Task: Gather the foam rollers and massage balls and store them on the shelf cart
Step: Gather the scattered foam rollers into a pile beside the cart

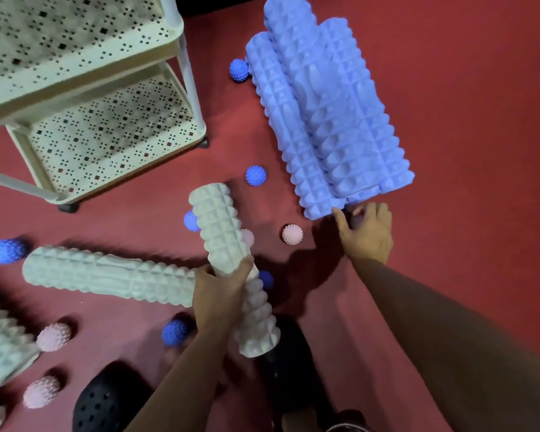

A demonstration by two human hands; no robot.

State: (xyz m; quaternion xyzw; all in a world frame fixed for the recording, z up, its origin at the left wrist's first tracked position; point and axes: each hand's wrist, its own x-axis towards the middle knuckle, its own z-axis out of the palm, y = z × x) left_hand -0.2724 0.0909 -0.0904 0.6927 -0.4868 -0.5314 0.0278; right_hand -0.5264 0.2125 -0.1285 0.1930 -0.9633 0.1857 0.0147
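A: Report the state of the hands.

B: The left hand [219, 291] grips a pale green roller [231, 269] around its middle, fingers wrapped; the roller is lifted clear of the floor [468, 126], its long axis running from near the person up toward the shelf cart [181, 35]. The right hand [367, 233] is spread, fingers loose, holding nothing, its fingertips at the near end of the blue rollers [325, 113].

A: Orientation of the blue rollers?

B: Three lie side by side, touching, with their long axes pointing away from the person. Only their near ends are within reach of the right hand; the left hand is farther away and occupied.

A: Cart position?

B: Ahead and to the left, its tiers bare. It lies on the left hand's side, so the held roller is judged the likelier first item to load.

A: Remaining items?

B: A second green roller [106, 272] and spiked balls, such as a pink ball [292, 234], lie scattered on the floor.
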